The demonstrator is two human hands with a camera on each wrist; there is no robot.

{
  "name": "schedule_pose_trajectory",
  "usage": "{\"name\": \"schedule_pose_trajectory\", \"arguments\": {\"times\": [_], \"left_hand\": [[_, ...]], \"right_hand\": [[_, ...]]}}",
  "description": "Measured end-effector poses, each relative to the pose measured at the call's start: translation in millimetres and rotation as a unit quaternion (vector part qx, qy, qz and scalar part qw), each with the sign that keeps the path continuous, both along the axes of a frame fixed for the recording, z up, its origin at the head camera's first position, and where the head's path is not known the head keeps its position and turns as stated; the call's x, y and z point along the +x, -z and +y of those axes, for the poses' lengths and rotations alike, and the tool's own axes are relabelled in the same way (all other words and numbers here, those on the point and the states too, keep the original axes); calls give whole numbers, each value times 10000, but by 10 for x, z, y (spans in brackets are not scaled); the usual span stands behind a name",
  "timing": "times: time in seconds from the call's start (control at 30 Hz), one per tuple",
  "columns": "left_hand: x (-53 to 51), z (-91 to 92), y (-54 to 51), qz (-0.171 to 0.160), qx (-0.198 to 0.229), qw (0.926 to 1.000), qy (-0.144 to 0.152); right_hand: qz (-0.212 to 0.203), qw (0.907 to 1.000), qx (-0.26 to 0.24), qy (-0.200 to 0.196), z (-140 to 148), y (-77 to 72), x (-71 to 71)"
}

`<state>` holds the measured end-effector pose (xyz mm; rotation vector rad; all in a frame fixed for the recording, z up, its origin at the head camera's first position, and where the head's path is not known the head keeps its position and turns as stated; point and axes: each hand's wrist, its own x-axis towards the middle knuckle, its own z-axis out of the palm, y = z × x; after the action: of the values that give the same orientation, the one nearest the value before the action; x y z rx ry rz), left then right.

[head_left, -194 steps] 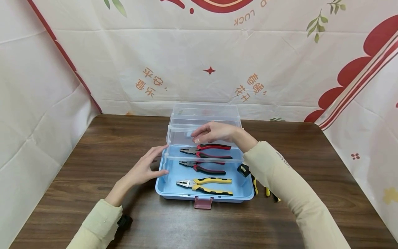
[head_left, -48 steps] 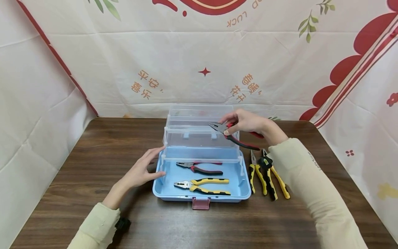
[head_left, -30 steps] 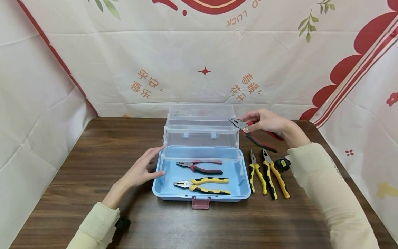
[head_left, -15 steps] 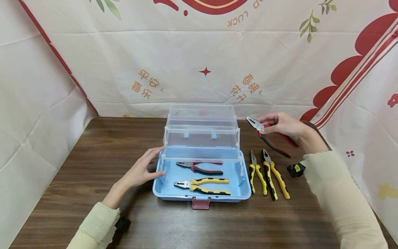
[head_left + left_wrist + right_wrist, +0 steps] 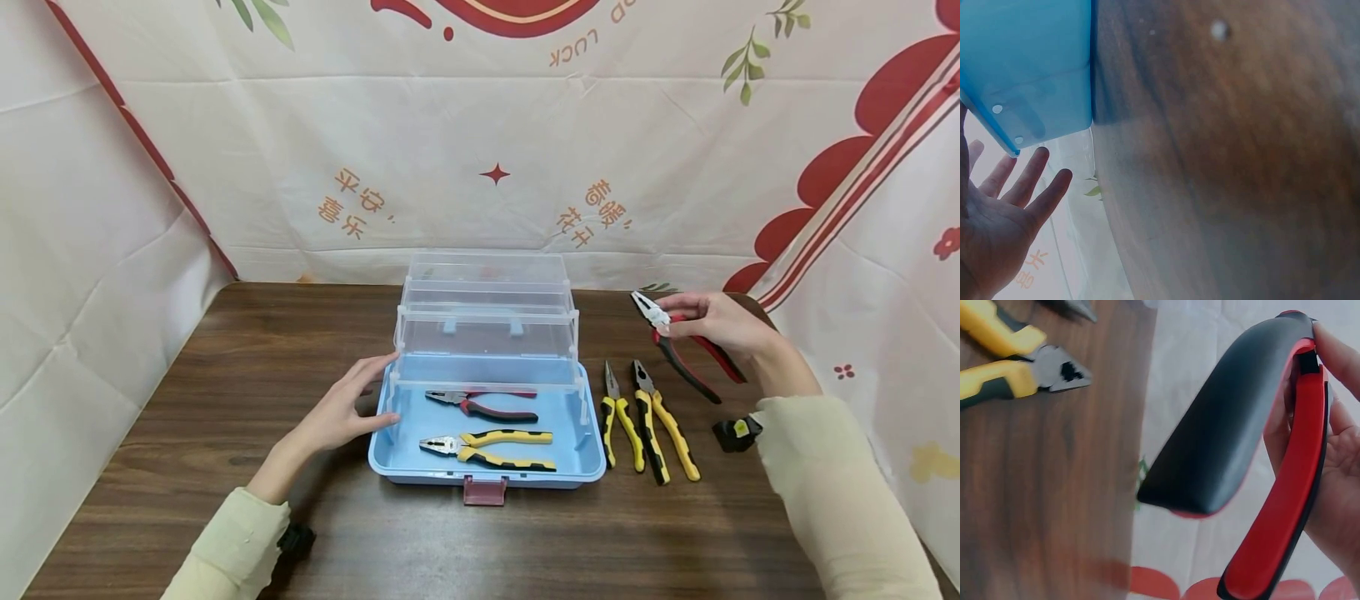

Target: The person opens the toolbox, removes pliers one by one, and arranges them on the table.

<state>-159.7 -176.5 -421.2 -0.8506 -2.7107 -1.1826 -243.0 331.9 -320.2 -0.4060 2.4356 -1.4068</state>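
My right hand [image 5: 716, 323] pinches red-and-black combination pliers [image 5: 686, 358] near the pivot, above the table's right side. In the right wrist view the two handles of these pliers [image 5: 1229, 419] spread apart toward the camera. My left hand [image 5: 337, 408] has its fingers straight at the left side of the blue toolbox [image 5: 577, 479], whose clear lid [image 5: 487, 337] stands raised. Inside the box lie another red-and-black pair of pliers [image 5: 498, 411] and a yellow-and-black pair [image 5: 498, 454]. The left wrist view shows the left fingers extended by the box's side wall [image 5: 1029, 69].
Right of the box, yellow-and-black long-nose pliers [image 5: 621, 417] and yellow-and-black combination pliers [image 5: 660, 425] lie side by side on the wooden table [image 5: 375, 542]. A printed cloth [image 5: 450, 150] hangs behind the table.
My right hand has lifted one red-and-black pair of pliers out of the toolbox, then carried it right and slightly down beyond the yellow pliers. My left hand has stayed by the box.
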Motion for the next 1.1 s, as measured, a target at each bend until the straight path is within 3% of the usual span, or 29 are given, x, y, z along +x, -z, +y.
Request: {"name": "schedule_pose_trajectory", "arguments": {"times": [0.2, 0.43, 0.63, 0.83, 0.97, 1.1], "left_hand": [[2, -2, -2, -3, -5, 10000, -14], [2, -2, -2, -11, 15, 10000, -9], [-2, -1, 9, 64, 30, 10000, 35], [-5, 0, 13, 120, 16, 9999, 41], [-7, -2, 10, 105, -12, 9999, 19], [-6, -1, 7, 89, -8, 10000, 23]], "right_hand": [[-248, 9981, -7, 569, 164, 154, 84], [-367, 9950, 61, 931, 343, 359, 154], [-752, 9868, -835, 1163, 450, 570, 239], [-1099, 9672, -1981, 1151, 508, 737, 305], [-1200, 9595, -2217, 1262, 530, 831, 330], [-1275, 9580, -2163, 1384, 549, 912, 345]]}}
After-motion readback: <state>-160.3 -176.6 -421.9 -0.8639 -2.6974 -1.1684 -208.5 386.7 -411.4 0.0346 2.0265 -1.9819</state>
